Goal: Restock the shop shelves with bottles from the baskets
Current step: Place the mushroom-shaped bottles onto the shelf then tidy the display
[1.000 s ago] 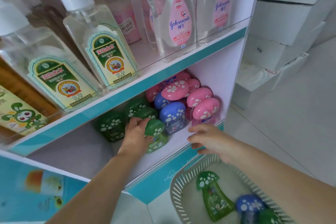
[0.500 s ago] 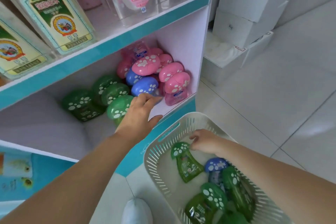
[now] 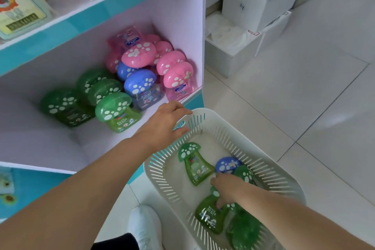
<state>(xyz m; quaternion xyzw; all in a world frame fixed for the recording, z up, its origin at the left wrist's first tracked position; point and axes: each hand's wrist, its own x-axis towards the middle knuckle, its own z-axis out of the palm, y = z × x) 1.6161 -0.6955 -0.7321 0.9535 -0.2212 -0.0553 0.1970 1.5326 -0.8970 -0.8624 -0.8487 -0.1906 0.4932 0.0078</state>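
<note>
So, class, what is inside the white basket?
Several green mushroom-cap bottles and one blue-capped bottle, lying down. The right hand covers part of one green bottle; anything beneath the pile is hidden.

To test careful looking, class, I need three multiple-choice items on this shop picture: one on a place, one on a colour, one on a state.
1. Where is the right hand? A on the upper shelf; B in the basket; C on the floor.
2. Nearest the shelf's right wall stand: A green caps; B blue caps; C pink caps.
3. The left hand is: A holding a bottle; B open, empty; C gripping a box.
Answers: B, its fingers touch a green bottle there; C, pink stands beside that wall; B, relaxed fingers hold nothing.
</note>
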